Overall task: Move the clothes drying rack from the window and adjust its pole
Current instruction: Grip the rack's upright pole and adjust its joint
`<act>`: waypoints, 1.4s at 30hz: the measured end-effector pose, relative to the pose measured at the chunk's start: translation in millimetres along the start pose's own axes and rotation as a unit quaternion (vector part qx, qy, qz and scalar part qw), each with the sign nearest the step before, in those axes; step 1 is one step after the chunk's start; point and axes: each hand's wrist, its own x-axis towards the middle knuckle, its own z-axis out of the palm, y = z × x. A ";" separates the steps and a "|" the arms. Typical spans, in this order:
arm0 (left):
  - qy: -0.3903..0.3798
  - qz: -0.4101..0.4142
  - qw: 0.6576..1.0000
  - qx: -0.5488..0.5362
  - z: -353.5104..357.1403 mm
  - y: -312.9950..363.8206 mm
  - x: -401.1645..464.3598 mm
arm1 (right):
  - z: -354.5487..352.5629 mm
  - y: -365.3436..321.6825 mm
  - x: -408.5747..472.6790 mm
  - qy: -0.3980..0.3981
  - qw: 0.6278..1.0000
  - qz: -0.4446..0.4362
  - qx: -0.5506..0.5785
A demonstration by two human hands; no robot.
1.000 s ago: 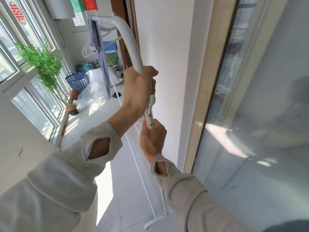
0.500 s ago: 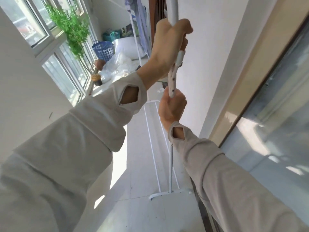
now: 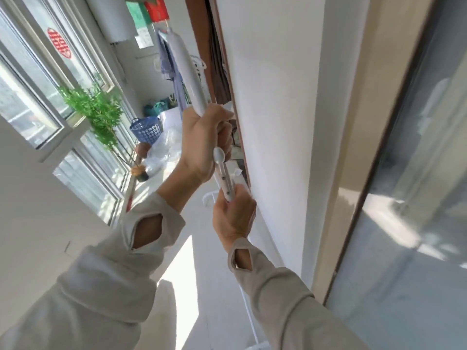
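Rack (image 3: 185,72) stands against the inner wall (image 3: 273,97), across the narrow balcony from the window (image 3: 32,79); judged from that, the move away from the window looks done and the pole adjustment is the step in hand. Left hand (image 3: 204,140) is closed in a full fist round the thick upper tube of the pole, just above the grey collar (image 3: 218,155). Right hand (image 3: 233,215) is wrapped tight round the thinner inner pole (image 3: 225,180) below it, thumb side up. Between the two hands a short stretch of inner pole is bare, showing two small holes (likely the height stops, though I cannot tell whether a pin is seated). Left to do, as I read it: slide the tubes to the wanted height and lock them. Whether the length is going up or down cannot be told from here. Floor (image 3: 202,274) is pale tile with a bright patch of sun; the rack's white foot (image 3: 260,346) shows at the bottom edge. Room is a long glazed balcony: green potted plant (image 3: 98,114) by the window, blue basket (image 3: 147,130) and plastic bags further back, blue cloth (image 3: 166,61) hanging from the rack's far end, glass sliding door (image 3: 417,198) on the right.
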 end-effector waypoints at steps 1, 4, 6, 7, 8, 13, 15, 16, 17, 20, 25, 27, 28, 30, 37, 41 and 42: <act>-0.005 0.002 1.000 -0.003 -0.3 0.9 -4.2 | -2.2 0.2 -3.3 -0.001 1.000 0.000 -0.002; -0.023 0.018 0.999 -0.024 -0.4 4.3 -20.4 | -12.5 -0.6 -17.0 0.004 1.000 -0.004 -0.010; -0.030 0.020 0.998 -0.043 -1.4 8.3 -33.8 | -20.8 -6.1 -28.5 0.014 1.000 -0.012 -0.018; -0.035 0.015 0.998 -0.047 -2.0 10.2 -41.3 | -24.9 -9.3 -34.5 0.016 1.000 -0.015 -0.018; -0.038 0.012 0.998 -0.051 -2.8 12.6 -48.6 | -29.5 -13.5 -40.5 0.020 0.999 -0.018 -0.019; -0.056 0.020 0.996 -0.064 -11.9 24.7 -79.2 | -41.2 -26.5 -67.5 0.022 1.000 -0.015 -0.016; -0.061 0.026 0.996 -0.063 -15.5 30.3 -88.9 | -42.3 -28.4 -75.3 0.021 0.999 -0.014 -0.024; -0.064 0.030 0.996 -0.061 -18.9 33.9 -92.6 | -41.4 -30.3 -78.8 0.022 0.999 -0.009 -0.028; -0.068 0.032 0.996 -0.055 -21.0 36.1 -97.0 | -41.5 -29.6 -83.0 0.023 0.999 -0.003 -0.028; -0.087 0.038 0.994 -0.059 -34.5 37.4 -105.7 | -38.9 -34.8 -99.6 0.027 0.999 -0.016 -0.030; -0.114 0.036 0.989 -0.081 -33.9 26.9 -96.8 | -40.1 -31.5 -95.7 0.059 0.997 -0.022 -0.040; -0.113 0.037 0.991 -0.066 -23.6 24.0 -82.8 | -38.7 -27.1 -79.4 0.060 0.997 -0.001 -0.045; -0.112 0.035 0.991 -0.064 -18.7 21.1 -75.1 | -37.4 -26.0 -72.0 0.059 0.997 0.007 -0.044; -0.118 0.030 0.991 -0.059 -11.6 14.9 -59.5 | -33.5 -21.0 -56.4 0.060 0.997 0.014 -0.049; -0.109 0.016 0.993 -0.044 -3.4 0.3 -1.6 | -11.2 -2.7 -2.3 0.024 0.999 0.007 -0.047; -0.075 0.019 0.996 -0.041 -7.4 -1.3 19.6 | 3.6 0.4 14.0 -0.014 0.999 0.010 -0.035; -0.067 0.027 0.997 -0.040 -8.8 -2.9 23.1 | 7.1 0.7 16.2 -0.025 0.999 0.005 -0.036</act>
